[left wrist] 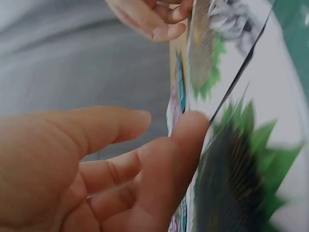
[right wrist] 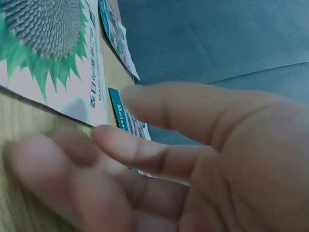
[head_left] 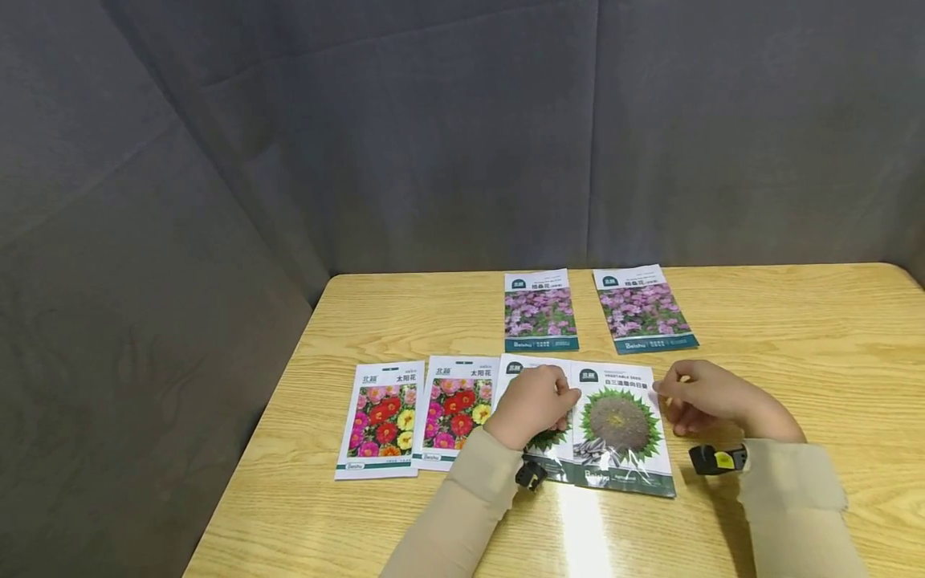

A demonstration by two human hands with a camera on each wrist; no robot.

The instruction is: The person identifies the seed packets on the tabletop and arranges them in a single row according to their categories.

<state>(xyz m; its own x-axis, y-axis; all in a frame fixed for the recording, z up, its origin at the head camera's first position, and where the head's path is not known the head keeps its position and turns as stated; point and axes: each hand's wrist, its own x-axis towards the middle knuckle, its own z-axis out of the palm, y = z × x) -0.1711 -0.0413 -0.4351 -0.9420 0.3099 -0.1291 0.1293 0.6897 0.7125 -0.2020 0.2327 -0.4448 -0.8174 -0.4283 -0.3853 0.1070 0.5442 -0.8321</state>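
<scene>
Two sunflower seed packets lie side by side near the table's front, a left one (head_left: 552, 466) and a right one (head_left: 625, 425). My left hand (head_left: 533, 401) is over the left packet and covers much of it. In the left wrist view, the fingers (left wrist: 188, 130) bend loosely beside the seam where the packets meet, and the thumb stands apart from them. Just off the right packet's right edge is my right hand (head_left: 711, 397). Its thumb and loosely bent fingers (right wrist: 116, 142) are apart, with nothing between them, in the right wrist view.
Left of the sunflower packets lie two packets with red, pink and yellow flowers, one farther left (head_left: 381, 421) and one beside it (head_left: 455, 413). Two purple-flower packets, left (head_left: 540, 311) and right (head_left: 645, 310), lie farther back. Grey cloth (head_left: 448, 160) hangs behind the wooden table (head_left: 817, 337).
</scene>
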